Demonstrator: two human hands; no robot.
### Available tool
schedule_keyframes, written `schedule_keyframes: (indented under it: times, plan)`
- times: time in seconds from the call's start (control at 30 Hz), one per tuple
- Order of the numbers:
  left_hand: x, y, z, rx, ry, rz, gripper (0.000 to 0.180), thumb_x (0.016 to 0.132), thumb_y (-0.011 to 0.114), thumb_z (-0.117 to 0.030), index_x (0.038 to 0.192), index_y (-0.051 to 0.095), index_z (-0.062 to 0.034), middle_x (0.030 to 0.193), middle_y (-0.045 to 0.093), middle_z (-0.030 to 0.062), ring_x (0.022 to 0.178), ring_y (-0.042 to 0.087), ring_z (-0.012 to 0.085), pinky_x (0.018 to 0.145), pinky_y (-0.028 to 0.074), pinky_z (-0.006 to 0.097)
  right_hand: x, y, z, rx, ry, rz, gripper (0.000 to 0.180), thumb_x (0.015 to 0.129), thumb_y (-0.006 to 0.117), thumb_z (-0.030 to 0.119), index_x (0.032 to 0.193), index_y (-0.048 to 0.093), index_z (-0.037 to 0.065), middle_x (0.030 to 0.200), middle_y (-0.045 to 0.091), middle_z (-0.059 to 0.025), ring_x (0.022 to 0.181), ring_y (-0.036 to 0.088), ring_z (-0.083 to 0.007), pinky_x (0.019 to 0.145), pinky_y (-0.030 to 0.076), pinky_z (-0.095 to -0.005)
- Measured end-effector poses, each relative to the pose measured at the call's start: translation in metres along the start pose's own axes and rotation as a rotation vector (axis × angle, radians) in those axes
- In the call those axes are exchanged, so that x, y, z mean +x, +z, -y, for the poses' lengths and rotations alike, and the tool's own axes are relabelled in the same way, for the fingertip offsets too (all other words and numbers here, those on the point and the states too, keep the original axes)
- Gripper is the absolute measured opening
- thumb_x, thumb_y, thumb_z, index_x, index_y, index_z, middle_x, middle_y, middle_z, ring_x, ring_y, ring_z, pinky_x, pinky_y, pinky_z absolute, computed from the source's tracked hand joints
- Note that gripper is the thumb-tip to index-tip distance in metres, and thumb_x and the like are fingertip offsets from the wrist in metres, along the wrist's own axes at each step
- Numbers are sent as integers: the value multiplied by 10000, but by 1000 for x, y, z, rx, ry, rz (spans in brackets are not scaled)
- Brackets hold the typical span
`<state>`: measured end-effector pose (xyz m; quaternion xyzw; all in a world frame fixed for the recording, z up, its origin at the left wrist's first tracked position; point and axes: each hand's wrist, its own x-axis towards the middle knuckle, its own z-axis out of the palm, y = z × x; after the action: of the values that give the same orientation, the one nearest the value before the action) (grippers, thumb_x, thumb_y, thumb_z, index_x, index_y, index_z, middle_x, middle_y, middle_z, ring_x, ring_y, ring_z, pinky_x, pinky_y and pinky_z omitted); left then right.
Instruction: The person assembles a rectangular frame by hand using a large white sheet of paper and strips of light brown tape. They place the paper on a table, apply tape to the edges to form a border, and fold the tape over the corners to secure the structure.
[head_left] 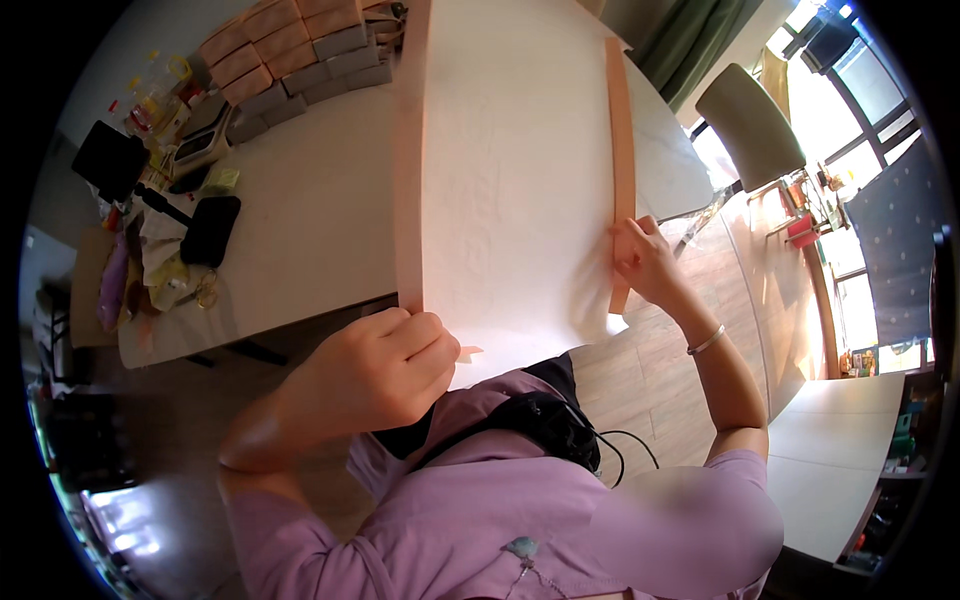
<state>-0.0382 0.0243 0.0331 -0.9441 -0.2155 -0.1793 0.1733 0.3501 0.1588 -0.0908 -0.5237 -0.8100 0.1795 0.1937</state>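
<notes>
A large white sheet (520, 190) stretches from my lap away over the table, its near end hanging past the table edge. Peach-coloured strips, which look like folded-over edges, run along its left side (411, 160) and right side (622, 130). My left hand (385, 370) is closed in a fist-like grip at the near left corner, where a small peach tab (470, 353) pokes out by the fingers. On the right strip, near its lower end, my right hand (643, 258) pinches the fold with fingers bent. Both hands hide what lies beneath the fingers.
Stacked peach and grey boxes (300, 50) stand at the back left of the table (300, 220). Left of them are a black phone stand (205, 230), bottles (165, 80) and small clutter. A chair (750, 130) is at the far right, a white cabinet top (835, 450) at the near right.
</notes>
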Motion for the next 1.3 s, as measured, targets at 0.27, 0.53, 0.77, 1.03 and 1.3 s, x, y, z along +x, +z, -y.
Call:
schedule_keyframes:
  times: [0.27, 0.53, 0.77, 1.03, 1.3]
  plan:
    - [0, 3, 3, 6, -7, -39, 254, 882, 748, -131, 691, 599, -53, 746, 524, 18, 752, 532, 156, 652, 480, 264, 3, -31, -11, 126, -15, 346, 345, 855, 729, 69, 1187, 635, 56, 930, 696, -118, 790, 682, -262, 709, 567, -372]
    - [-3, 6, -2, -27, -6, -14, 251, 879, 747, -127, 696, 597, -45, 736, 515, 21, 731, 526, 157, 635, 477, 266, 8, -37, -13, 7, -151, 493, 264, 830, 665, -4, 1087, 637, 49, 916, 714, -170, 856, 700, -359, 730, 554, -402]
    - [0, 4, -7, -16, 14, -31, 240, 898, 739, -126, 707, 620, -45, 739, 526, 13, 726, 525, 152, 623, 467, 260, 11, -30, -26, 10, -153, 409, 200, 824, 619, -61, 995, 622, 41, 831, 647, -160, 862, 652, -344, 752, 540, -403]
    - [-1, 9, -12, 15, 12, -4, 157, 714, 748, -58, 712, 590, -62, 764, 532, 30, 748, 549, 160, 639, 495, 262, 4, -1, -16, 89, -106, 88, 189, 809, 586, -97, 943, 589, 37, 905, 609, -159, 942, 619, -372, 771, 537, -417]
    - [-2, 7, -11, -14, -21, 14, 135, 707, 737, -47, 760, 613, -49, 775, 553, 43, 761, 577, 174, 632, 512, 285, 5, 15, -10, 61, -29, -257, 233, 798, 572, -95, 993, 582, 34, 920, 613, -198, 817, 635, -397, 703, 530, -429]
